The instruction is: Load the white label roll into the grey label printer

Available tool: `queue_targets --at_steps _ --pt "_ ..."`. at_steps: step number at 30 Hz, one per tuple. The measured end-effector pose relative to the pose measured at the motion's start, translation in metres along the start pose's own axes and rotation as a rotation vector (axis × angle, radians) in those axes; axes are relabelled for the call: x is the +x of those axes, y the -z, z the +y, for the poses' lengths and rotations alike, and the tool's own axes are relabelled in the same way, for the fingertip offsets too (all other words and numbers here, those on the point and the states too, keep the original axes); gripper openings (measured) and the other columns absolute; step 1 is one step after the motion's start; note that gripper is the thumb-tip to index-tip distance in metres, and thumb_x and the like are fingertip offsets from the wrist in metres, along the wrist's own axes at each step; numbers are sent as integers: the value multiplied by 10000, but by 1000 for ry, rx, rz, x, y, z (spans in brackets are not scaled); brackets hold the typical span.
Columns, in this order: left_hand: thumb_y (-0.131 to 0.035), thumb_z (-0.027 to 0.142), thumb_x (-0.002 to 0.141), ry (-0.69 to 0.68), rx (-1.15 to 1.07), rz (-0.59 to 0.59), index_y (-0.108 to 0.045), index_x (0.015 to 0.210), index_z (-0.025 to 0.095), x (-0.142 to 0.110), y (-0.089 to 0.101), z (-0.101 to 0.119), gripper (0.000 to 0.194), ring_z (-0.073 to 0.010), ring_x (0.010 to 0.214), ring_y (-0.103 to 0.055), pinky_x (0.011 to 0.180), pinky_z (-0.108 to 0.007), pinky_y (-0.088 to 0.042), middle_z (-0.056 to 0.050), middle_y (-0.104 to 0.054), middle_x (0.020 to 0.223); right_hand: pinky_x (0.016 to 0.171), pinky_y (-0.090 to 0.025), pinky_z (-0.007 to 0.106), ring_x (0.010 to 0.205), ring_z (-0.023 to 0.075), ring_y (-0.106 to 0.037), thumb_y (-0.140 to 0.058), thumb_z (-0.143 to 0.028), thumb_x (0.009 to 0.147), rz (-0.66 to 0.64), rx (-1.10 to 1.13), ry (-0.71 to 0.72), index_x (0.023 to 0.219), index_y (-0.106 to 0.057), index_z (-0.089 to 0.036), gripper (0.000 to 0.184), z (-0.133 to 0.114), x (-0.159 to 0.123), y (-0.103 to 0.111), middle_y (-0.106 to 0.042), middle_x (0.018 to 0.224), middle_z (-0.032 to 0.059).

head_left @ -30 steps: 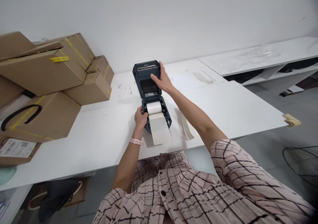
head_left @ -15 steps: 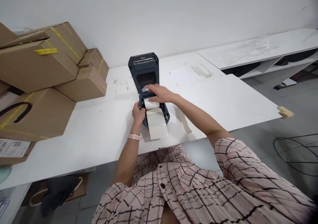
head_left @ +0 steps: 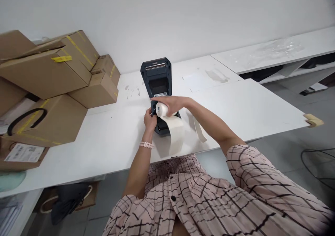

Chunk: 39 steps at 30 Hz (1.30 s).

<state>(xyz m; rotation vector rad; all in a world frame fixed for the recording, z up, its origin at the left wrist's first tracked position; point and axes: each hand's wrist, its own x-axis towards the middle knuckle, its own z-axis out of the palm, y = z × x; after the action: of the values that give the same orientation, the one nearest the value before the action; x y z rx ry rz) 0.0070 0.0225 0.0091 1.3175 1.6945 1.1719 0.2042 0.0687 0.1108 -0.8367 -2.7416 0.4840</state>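
Your right hand, fingers round white paper roll, over open dark printer on worktop; left hand grips printer's left edge. Loose paper tail hangs toward you: could crease if snagged, roll could unwind if grip slackens.

Around the printer on the table, I see cartons piled at ten o'clock, a paper strip at four, a sheet at two and, beyond it, plastic wrapping on the neighbouring table.
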Motion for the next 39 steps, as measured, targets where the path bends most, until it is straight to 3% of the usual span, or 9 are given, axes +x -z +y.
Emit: queue_targets --at_steps 3,7,14,19,25,28,31,34,39 --pt "-575 76 717 2 -15 2 -630 1308 199 -2 1 1 607 -264 1150 -701 1035 -417 -528 -111 -709 1331 1076 -520 427 1352 296 -581 -829 -392 719 141 84 83 1643 -248 -285 1097 1 -45 37 -485 1603 87" --pt "-579 71 713 -4 -32 17 -635 1307 208 -2 -1 -1 612 -254 1201 -674 1071 -404 -508 -98 -703 1344 1019 -541 439 1252 298 -628 -793 -461 757 319 148 -53 1636 -260 -265 1046 25 -90 58 -551 1501 108" --pt "-589 58 693 12 -73 31 -642 1313 189 3 -3 -8 636 -246 1214 -667 1081 -383 -504 -101 -712 1322 979 -551 447 1353 329 -522 -647 -255 682 470 394 -346 1567 -332 -153 944 93 -83 -6 -443 1561 208" --pt "-583 62 705 15 -86 27 -633 1331 187 5 -3 -12 641 -237 1197 -676 1070 -391 -516 -99 -714 1317 1074 -497 499 1471 365 -408 -691 -219 633 399 463 -429 1548 -357 -170 975 111 -69 -36 -422 1583 200" --pt "-575 50 698 3 -95 14 -633 1339 177 1 -1 -8 656 -238 1214 -670 1079 -382 -505 -100 -711 1333 1141 -458 548 1458 356 -464 -834 -286 647 369 761 -529 1616 -313 -297 1101 117 -113 -28 -500 1569 140" --pt "-571 48 696 5 -112 13 -640 1331 188 0 -2 -6 654 -237 1211 -673 1073 -381 -507 -94 -712 1334 1169 -427 558 1473 323 -474 -789 -330 751 454 933 -543 1564 -425 -327 892 115 -155 -35 -565 1543 122" --pt "-588 49 678 19 -136 25 -658 1311 198 0 -4 -8 654 -249 1195 -680 1064 -390 -512 -93 -714 1332 1164 -438 546 1440 315 -519 -859 -356 695 449 1004 -549 1425 -586 -314 781 106 -179 -59 -604 1515 110" --pt "-612 50 658 19 -188 35 -680 1287 215 -2 -5 -11 654 -257 1172 -688 1058 -395 -513 -84 -730 1301 1128 -476 515 1285 301 -647 -912 -435 648 478 1018 -587 1221 -703 -255 636 94 -182 -79 -734 1318 103" --pt "-600 53 659 19 -214 45 -692 1269 216 -3 -7 -12 638 -267 1135 -701 1041 -423 -525 -90 -741 1270 1106 -486 449 1171 255 -709 -805 -487 813 583 1000 -437 1125 -725 -255 397 72 -157 -77 -793 1078 67"
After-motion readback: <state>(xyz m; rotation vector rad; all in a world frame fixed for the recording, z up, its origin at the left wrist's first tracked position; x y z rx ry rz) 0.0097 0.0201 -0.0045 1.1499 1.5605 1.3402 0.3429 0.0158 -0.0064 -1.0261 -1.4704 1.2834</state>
